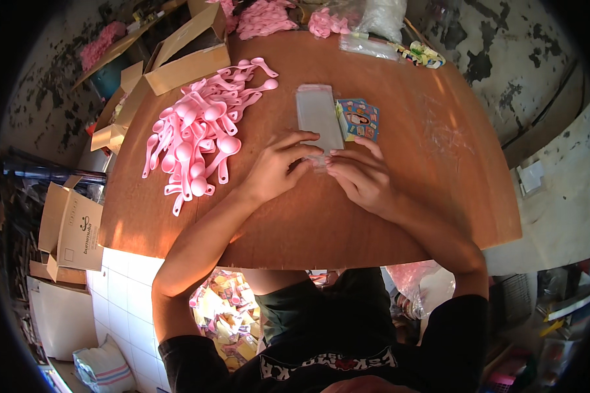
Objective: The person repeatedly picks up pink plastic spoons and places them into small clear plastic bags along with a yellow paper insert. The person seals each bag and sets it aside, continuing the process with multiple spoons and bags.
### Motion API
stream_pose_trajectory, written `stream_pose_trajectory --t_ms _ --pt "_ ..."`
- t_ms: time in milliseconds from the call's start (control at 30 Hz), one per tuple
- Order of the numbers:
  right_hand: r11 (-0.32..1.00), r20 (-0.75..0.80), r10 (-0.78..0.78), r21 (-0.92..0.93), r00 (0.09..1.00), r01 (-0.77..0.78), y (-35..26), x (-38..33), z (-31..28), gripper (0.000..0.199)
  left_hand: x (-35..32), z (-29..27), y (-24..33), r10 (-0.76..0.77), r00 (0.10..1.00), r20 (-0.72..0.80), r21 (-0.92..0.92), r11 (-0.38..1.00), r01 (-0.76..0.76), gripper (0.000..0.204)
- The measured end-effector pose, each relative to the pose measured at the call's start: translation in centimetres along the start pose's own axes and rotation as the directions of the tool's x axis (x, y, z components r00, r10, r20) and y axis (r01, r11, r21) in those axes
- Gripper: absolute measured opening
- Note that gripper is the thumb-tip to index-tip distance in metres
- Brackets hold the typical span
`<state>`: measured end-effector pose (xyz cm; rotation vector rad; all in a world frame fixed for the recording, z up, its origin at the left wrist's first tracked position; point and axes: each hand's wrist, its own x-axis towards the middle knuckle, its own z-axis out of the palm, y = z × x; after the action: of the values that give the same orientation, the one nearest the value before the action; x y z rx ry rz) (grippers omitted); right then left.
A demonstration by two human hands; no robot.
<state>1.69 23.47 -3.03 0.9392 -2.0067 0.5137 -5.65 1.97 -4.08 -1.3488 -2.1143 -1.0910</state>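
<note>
A stack of clear plastic bags (317,111) lies lengthwise on the wooden table in front of me. At its near end my left hand (287,160) has its fingertips and thumb on the edge of a bag. From the other side my right hand (361,171) pinches the same near end between thumb and fingers. Exactly how many bags the fingers hold is hidden. Beside the stack, just beyond my right hand, is a small pile of colourful printed cards (360,119). A big heap of pink plastic spoons (193,131) is left of my left hand.
The brown table (426,164) curves around me. An open cardboard box (187,56) stands at its far left; pink items in bags (265,19) and clear plastic packs (370,46) line the far edge. Below the table, filled packets (229,314) lie near my leg.
</note>
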Motion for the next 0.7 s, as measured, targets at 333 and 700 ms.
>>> stream_pose_trajectory --t_ms 333,700 --pt "1.0 -0.032 0.014 -0.011 0.999 -0.014 -0.1 0.4 -0.3 0.017 0.1 0.0 0.0 0.059 0.998 0.009 -0.073 0.996 -0.058 0.013" --pt "0.996 -0.044 0.049 0.082 0.998 -0.045 0.6 0.4 -0.5 0.019 -0.1 0.3 0.4 0.027 0.999 0.027 -0.181 0.983 -0.021 0.011"
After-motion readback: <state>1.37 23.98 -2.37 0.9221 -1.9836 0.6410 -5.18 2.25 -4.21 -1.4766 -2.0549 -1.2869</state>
